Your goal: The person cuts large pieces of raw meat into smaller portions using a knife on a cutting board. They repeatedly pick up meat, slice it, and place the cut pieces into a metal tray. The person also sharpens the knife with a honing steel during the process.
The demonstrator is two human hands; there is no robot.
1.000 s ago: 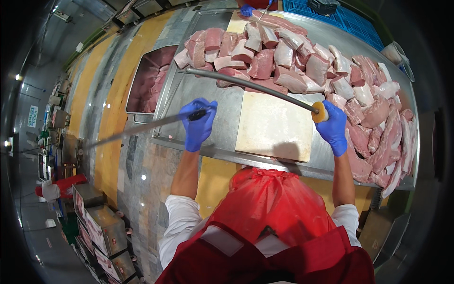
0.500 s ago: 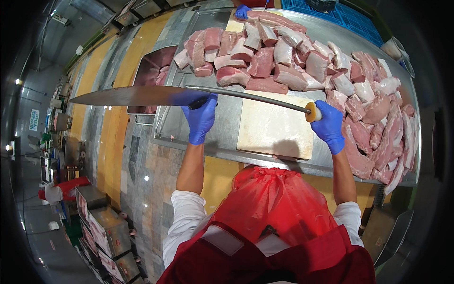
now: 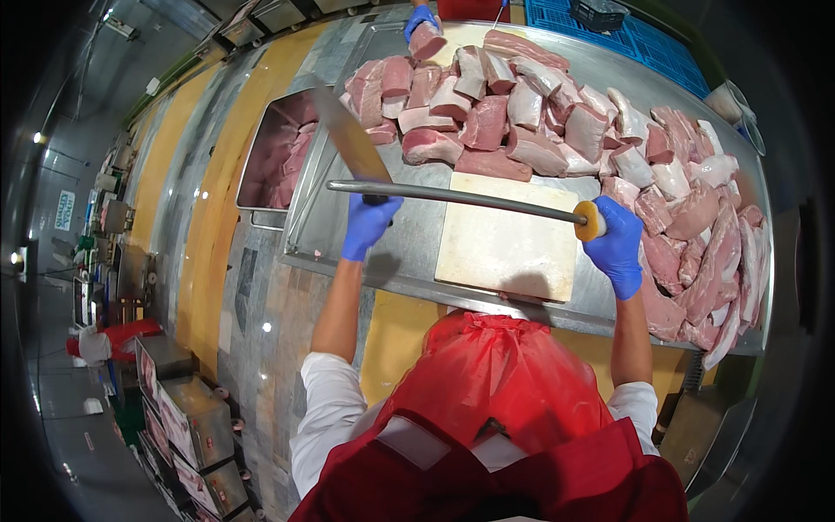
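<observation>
Left hand (image 3: 367,224) hiding knife (image 3: 352,139) handle

both arms outstretched, gloved hands clenched

Bright overhead light, steel glare, strong fisheye bending, dark rim.

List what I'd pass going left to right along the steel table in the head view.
Sunken bin of meat → knife blade → left hand → sharpening steel rod → pale cutting board → right hand → pork cuts piled at the right edge.
</observation>
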